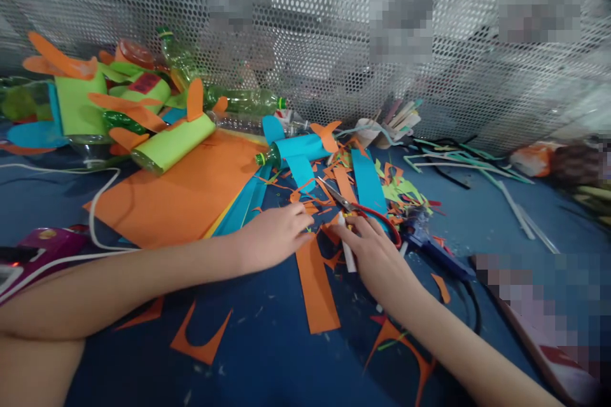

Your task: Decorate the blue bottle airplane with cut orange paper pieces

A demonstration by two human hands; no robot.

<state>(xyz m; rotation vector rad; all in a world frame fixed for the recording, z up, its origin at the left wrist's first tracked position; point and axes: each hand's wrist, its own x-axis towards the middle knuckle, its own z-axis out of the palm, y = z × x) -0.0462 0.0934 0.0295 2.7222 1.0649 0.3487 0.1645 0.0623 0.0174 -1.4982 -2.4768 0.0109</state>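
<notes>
Orange strip (318, 289) is being overlapped by the left hand (279, 236), scissors (350, 206) being partly covered by the right hand (377, 251); whether either is gripping cannot be told.

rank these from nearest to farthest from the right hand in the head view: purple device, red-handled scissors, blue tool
From the right hand:
1. red-handled scissors, right at its fingers
2. blue tool, just to its right
3. purple device, at the far left edge
</notes>
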